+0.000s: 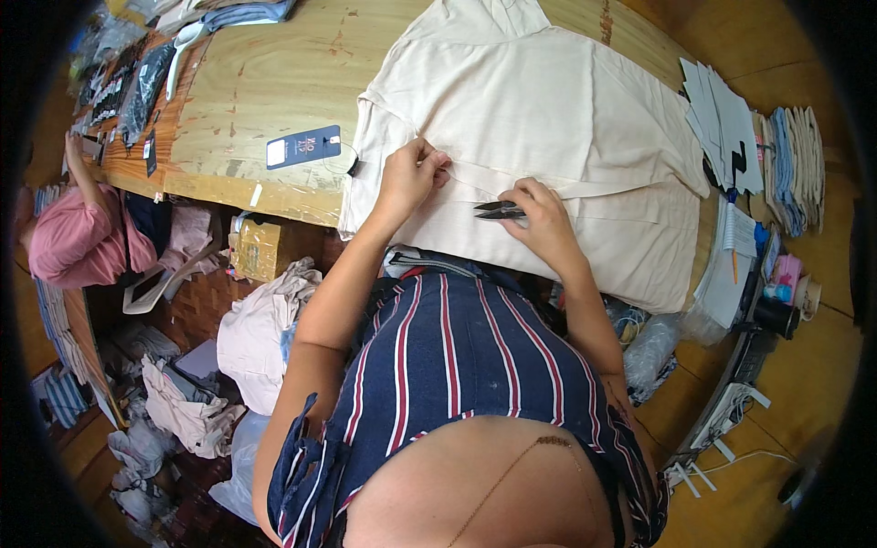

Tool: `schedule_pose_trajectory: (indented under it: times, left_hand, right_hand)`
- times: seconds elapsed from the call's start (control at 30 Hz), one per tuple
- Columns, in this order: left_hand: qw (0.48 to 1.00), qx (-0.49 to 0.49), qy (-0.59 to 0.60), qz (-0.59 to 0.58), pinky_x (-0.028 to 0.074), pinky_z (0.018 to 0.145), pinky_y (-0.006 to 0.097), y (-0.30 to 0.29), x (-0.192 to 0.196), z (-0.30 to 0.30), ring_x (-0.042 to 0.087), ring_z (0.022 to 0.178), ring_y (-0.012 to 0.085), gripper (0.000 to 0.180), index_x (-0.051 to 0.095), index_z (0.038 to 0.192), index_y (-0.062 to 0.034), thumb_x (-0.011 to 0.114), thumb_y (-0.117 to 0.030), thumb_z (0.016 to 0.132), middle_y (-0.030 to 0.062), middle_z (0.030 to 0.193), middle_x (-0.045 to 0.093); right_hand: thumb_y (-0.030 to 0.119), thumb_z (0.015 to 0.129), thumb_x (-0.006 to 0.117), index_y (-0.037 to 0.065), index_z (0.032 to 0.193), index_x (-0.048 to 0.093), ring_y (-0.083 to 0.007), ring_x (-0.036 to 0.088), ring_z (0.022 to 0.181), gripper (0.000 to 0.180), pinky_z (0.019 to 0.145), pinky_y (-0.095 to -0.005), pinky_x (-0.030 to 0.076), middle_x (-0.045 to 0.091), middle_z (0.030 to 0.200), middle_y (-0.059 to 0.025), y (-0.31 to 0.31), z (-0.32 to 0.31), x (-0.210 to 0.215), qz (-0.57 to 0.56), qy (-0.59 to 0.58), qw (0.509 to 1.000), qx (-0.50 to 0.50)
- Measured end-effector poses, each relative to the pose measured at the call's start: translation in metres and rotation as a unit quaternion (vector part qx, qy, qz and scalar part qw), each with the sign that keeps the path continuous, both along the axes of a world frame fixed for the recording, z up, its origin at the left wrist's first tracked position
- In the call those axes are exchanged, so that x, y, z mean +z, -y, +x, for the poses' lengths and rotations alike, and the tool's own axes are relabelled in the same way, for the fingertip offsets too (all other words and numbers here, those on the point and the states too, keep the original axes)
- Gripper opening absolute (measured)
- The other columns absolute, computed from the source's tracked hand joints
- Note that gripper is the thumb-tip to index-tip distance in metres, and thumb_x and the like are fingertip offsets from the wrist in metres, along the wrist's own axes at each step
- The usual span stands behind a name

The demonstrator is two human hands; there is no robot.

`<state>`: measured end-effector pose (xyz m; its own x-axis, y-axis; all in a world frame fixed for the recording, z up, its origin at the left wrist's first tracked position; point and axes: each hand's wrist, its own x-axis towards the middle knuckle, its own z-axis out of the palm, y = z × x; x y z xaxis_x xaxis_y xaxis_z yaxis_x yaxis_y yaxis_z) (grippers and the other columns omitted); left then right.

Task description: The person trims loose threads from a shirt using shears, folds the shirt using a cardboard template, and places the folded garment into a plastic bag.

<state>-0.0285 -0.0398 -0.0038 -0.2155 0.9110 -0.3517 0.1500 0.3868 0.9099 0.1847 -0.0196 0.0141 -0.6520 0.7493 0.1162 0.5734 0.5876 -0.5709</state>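
Observation:
A cream garment lies spread on the wooden table. My left hand pinches a fold of its fabric near the lower left part. My right hand holds small black thread snips, their blades pointing left toward the pinched spot. A thin seam line runs across the cloth between the two hands.
A dark blue hang tag lies on the table left of the garment. White paper pieces and folded cloth stacks sit at the right. Another person in pink works at the left. Piles of garments cover the floor.

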Motion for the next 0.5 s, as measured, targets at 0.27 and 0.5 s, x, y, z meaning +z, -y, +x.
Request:
schedule_pose_trajectory:
  times: [0.27,0.5]
  left_hand:
    - [0.903,0.015,0.430,0.000,0.045,0.083,0.031,0.023,0.012,-0.015,0.052,0.097,0.0199,0.011,0.047,0.079,-0.0019,0.048,-0.011,0.086,0.0165,0.114,0.048]
    - [0.944,-0.063,0.274,0.175,0.044,0.081,0.032,0.055,0.026,-0.043,0.051,0.100,0.0218,0.018,0.045,0.076,-0.0069,0.054,-0.020,0.082,0.0197,0.114,0.049]
  right_hand:
    - [0.008,0.064,0.070,0.002,0.086,0.057,-0.0207,0.059,0.070,0.026,0.060,-0.0279,0.046,0.057,0.081,-0.0085,0.001,-0.019,-0.003,-0.069,-0.121,0.978,-0.156]
    - [0.014,0.066,0.067,0.004,0.084,0.057,-0.0252,0.058,0.075,0.023,0.062,-0.0321,0.046,0.057,0.086,-0.0071,-0.012,-0.039,-0.003,0.034,-0.139,0.978,-0.153]
